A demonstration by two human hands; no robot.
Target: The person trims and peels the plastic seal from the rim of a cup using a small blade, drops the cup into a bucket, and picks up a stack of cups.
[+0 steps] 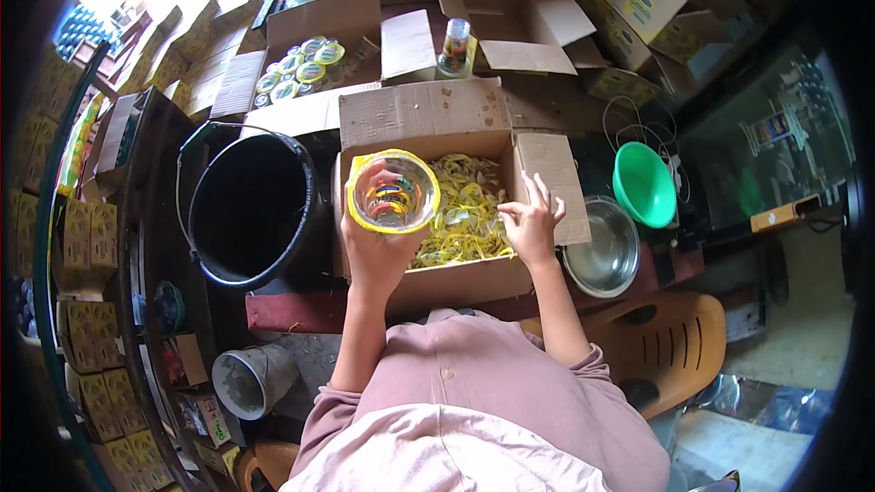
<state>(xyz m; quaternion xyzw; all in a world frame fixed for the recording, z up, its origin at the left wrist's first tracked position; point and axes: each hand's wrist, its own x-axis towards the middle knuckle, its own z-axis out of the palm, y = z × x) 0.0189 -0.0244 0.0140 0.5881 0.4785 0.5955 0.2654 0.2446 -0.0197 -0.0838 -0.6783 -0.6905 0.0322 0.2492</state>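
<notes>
Yellow-rimmed cup in left hand; clear, multicoloured markings, perhaps print.

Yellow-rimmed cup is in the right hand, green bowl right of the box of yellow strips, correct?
No: the head view shows the yellow-rimmed cup in the left hand. The green bowl does sit right of the box.

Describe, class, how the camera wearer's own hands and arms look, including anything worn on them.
The left hand and right hand are ungloved, and the forearms are bare, with no watch or bracelet visible. The sleeves are dusty mauve and wrinkled, matching the top, which has a small pale button.
</notes>
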